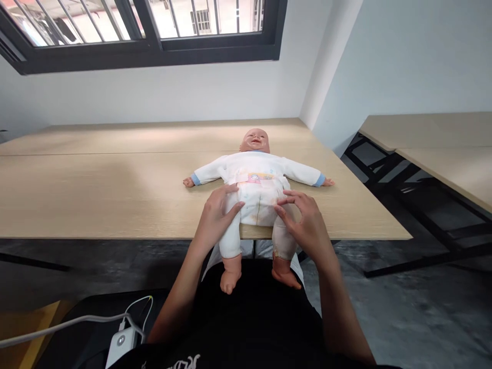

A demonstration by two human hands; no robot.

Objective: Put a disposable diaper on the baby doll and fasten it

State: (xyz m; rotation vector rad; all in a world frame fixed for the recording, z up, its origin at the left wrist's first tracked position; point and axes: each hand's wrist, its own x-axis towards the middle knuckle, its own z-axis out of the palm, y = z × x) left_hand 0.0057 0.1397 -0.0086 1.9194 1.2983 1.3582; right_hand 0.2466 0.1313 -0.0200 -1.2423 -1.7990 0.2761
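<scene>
A baby doll in a white suit with blue cuffs lies on its back on the wooden table, arms spread, legs hanging over the near edge. A white diaper with a coloured waistband covers its hips. My left hand rests on the doll's hip at the left side, fingers stretched flat onto the diaper. My right hand touches the diaper's right side, fingers bent and close together at its edge.
A second wooden table on a black frame stands to the right across a gap of grey floor. A white power pack with cables lies at lower left. A barred window runs above the wall behind the table.
</scene>
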